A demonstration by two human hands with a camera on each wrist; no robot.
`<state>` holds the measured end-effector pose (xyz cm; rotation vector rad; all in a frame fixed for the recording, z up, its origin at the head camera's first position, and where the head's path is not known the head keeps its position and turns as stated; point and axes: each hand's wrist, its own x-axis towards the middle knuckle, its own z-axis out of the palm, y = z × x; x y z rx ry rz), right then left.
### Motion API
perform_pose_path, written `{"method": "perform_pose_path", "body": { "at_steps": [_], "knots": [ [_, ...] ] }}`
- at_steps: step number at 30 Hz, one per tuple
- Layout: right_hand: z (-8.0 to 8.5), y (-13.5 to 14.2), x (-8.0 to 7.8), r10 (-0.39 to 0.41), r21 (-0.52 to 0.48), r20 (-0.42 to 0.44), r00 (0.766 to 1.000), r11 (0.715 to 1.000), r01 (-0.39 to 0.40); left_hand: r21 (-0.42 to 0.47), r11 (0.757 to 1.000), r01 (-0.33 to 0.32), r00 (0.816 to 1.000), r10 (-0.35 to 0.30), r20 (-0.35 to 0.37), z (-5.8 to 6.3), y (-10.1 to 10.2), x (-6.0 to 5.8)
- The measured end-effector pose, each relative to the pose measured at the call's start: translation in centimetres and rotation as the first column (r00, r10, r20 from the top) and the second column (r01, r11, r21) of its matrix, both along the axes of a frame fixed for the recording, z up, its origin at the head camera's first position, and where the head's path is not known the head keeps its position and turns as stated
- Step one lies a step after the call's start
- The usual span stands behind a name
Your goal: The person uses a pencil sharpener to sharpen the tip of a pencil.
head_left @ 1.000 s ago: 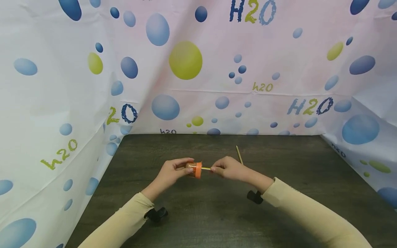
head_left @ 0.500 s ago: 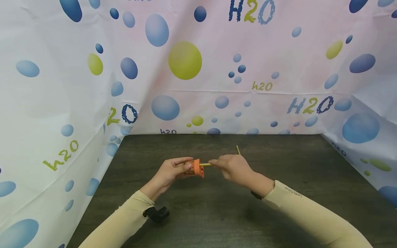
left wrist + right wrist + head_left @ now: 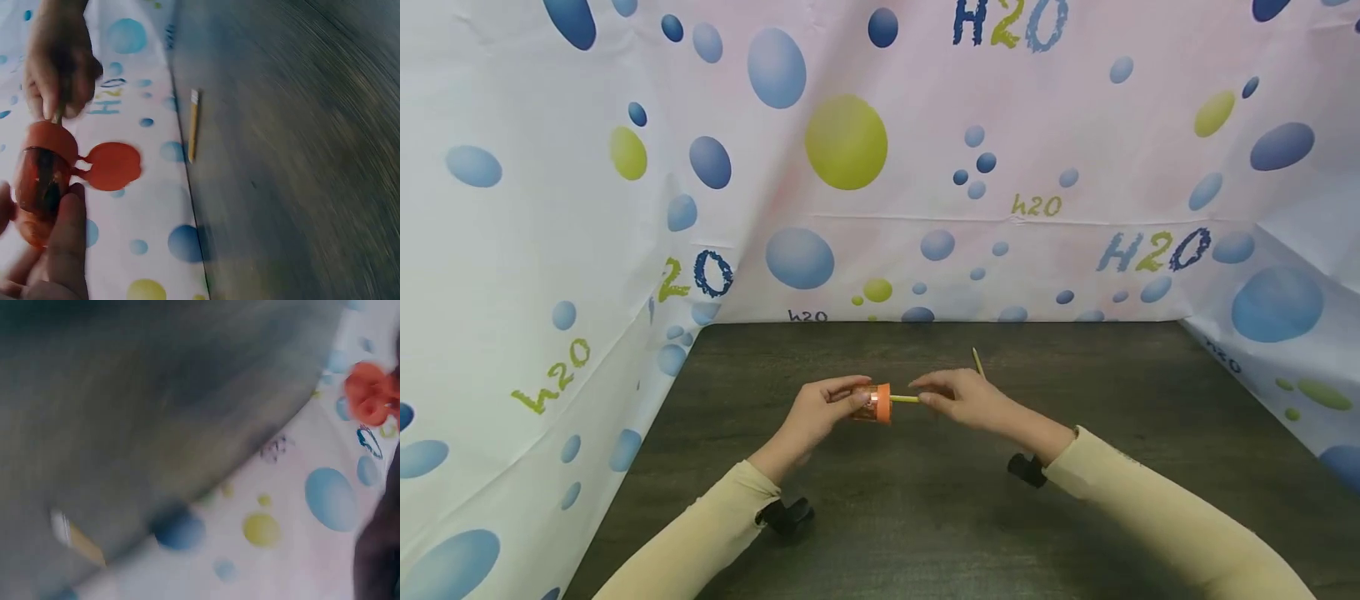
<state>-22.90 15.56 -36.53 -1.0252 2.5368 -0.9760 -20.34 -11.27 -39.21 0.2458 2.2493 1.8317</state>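
Note:
My left hand holds an orange pencil sharpener with a see-through body, its orange top facing right. In the left wrist view a round flap hangs open beside the sharpener's collar. A yellow pencil runs from the sharpener's top to my right hand, its tip hidden inside. The right thumb and fingers pinch the pencil's outer end, with the index finger lifted a little. The right wrist view is blurred and catches the orange top at its right edge.
A second pencil lies on the dark wooden table, behind the right hand. White sheeting printed with coloured dots rises at the table's back and sides. Dark wrist cameras sit under both forearms.
The right hand has rolled over the pencil and back, its fingers now looser. The sharpener tilted, showing its flap, then levelled again, slightly farther right and higher in view.

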Motion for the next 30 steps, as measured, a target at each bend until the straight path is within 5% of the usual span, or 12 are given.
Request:
{"method": "perform_pose_path", "body": {
  "at_steps": [2,4,6,8,10,12,17,19,22,25,28,30],
  "knots": [
    [-0.5,0.0,0.5,0.052,0.09,-0.452,0.89,0.996,-0.012,0.094,0.995,-0.024,0.991,0.012,0.134,0.1,0.1,-0.3],
    [-1.0,0.0,0.9,0.099,0.132,-0.762,0.64,0.991,0.003,0.181,0.983,-0.034,0.969,-0.012,0.248,0.2,0.0,-0.5],
    [-1.4,0.1,1.3,0.122,0.131,-0.904,0.409,0.991,-0.007,0.237,0.971,-0.017,0.948,-0.06,0.313,0.2,-0.1,-0.5],
    [-1.7,0.1,1.6,0.124,0.121,-0.944,0.306,0.992,-0.029,0.256,0.966,0.019,0.941,-0.104,0.322,0.0,-0.4,-0.4],
    [-1.7,0.0,1.9,0.106,0.098,-0.938,0.329,0.994,-0.042,0.244,0.968,0.054,0.947,-0.127,0.295,-0.1,-0.6,-0.2],
    [-1.5,-0.2,2.1,0.079,0.076,-0.899,0.431,0.997,-0.024,0.218,0.973,0.077,0.962,-0.13,0.239,-0.4,-0.6,-0.1],
    [-0.4,-0.9,2.2,-0.015,0.025,-0.488,0.873,0.999,0.031,0.059,0.994,0.089,0.995,-0.091,0.04,-0.9,-0.8,0.2],
    [0.1,-0.9,1.7,-0.051,-0.026,-0.164,0.985,0.999,0.047,-0.008,0.995,0.102,0.993,-0.102,-0.052,-0.8,-1.0,0.3],
    [0.4,-0.7,0.7,-0.098,-0.089,0.319,0.943,0.987,0.133,-0.067,0.991,0.119,0.981,-0.127,-0.148,-0.3,-1.3,0.4],
    [0.4,-0.6,0.1,-0.1,-0.104,0.471,0.876,0.98,0.168,-0.084,0.993,0.089,0.982,-0.101,-0.159,0.0,-1.4,0.3],
    [-0.2,-0.9,0.2,-0.041,-0.088,0.161,0.986,0.995,0.056,-0.02,0.999,0.035,0.999,-0.036,-0.041,0.3,-1.4,-0.1],
    [-0.8,-1.1,0.3,0.037,-0.011,-0.27,0.962,0.999,-0.041,0.064,0.998,-0.002,0.997,-0.004,0.081,0.3,-1.5,-0.2]
  ]
}}
